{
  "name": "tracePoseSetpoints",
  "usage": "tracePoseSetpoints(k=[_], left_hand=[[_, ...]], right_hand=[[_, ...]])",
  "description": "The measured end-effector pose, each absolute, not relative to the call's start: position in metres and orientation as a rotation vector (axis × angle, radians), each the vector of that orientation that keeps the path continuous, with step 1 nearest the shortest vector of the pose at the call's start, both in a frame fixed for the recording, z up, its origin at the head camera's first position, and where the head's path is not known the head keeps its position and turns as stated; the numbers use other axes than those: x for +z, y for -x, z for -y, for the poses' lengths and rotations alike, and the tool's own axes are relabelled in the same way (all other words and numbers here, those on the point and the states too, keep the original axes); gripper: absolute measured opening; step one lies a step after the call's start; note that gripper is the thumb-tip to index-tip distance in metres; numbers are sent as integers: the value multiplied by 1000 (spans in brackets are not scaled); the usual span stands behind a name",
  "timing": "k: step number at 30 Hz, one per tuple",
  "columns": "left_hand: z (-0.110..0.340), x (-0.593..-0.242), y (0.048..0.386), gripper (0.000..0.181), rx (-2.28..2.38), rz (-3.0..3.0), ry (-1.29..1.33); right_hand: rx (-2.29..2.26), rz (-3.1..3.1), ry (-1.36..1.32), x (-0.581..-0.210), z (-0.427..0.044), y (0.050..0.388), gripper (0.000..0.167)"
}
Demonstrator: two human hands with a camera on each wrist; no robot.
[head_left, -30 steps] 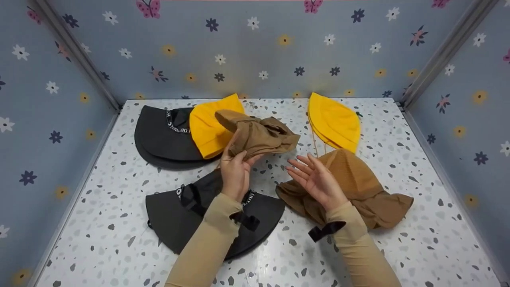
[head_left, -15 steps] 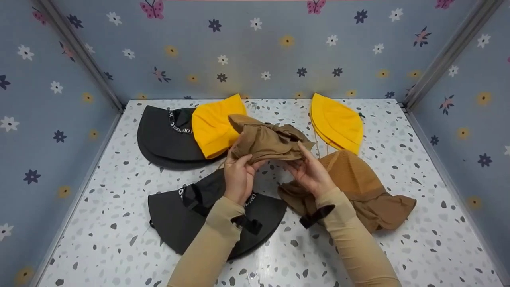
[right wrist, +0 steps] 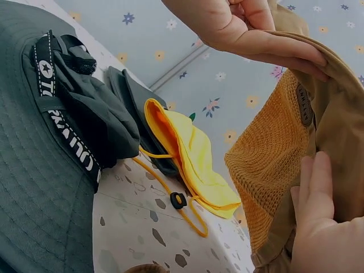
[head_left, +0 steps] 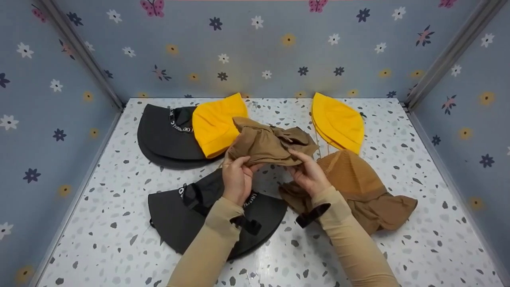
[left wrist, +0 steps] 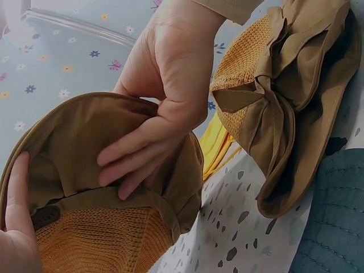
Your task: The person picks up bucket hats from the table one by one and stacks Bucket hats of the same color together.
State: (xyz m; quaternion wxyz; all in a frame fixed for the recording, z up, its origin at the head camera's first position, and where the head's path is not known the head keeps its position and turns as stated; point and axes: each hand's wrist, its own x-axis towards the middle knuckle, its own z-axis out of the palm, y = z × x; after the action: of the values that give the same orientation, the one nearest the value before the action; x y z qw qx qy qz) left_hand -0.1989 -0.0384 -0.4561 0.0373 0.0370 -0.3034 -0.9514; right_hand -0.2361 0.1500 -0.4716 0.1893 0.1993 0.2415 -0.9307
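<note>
A brown sun hat (head_left: 275, 143) with a soft fabric brim is held between both hands above the table. My left hand (head_left: 238, 181) grips the brim's near left side, thumb on top. My right hand (head_left: 310, 175) pinches the right side, thumb above and fingers beneath. In the left wrist view, the hat's underside shows a mesh crown (left wrist: 96, 239), and the right hand's fingers (left wrist: 133, 153) lie against the cloth. A small label (right wrist: 304, 105) shows in the right wrist view. Another brown hat (head_left: 354, 187) lies on the table by the right forearm.
A wide-brimmed dark hat (head_left: 171, 217) lies partly under the left forearm. Farther left, dark hats (head_left: 163, 139) overlap beside a yellow hat (head_left: 215, 127). Another yellow hat (head_left: 338, 121) lies back right. Flower-patterned panels (head_left: 275, 48) enclose the speckled table (head_left: 430, 239) at the back and sides.
My right hand has moved leftward from open beside the hat to gripping its right side. The held hat has shifted slightly right and toward me. The left hand keeps its hold.
</note>
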Motion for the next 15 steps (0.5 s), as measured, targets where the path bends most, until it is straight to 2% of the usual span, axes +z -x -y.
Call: tracePoseSetpoints(k=[10,15], left_hand=[[37,-463,197,53,-2907,912,-162],[35,-466,196,42,-2879,896,-182]], right_hand=[[-2654,-755,-554,-475,-149,233,15],[-2681,-802,-527,-473,-147,232,15]])
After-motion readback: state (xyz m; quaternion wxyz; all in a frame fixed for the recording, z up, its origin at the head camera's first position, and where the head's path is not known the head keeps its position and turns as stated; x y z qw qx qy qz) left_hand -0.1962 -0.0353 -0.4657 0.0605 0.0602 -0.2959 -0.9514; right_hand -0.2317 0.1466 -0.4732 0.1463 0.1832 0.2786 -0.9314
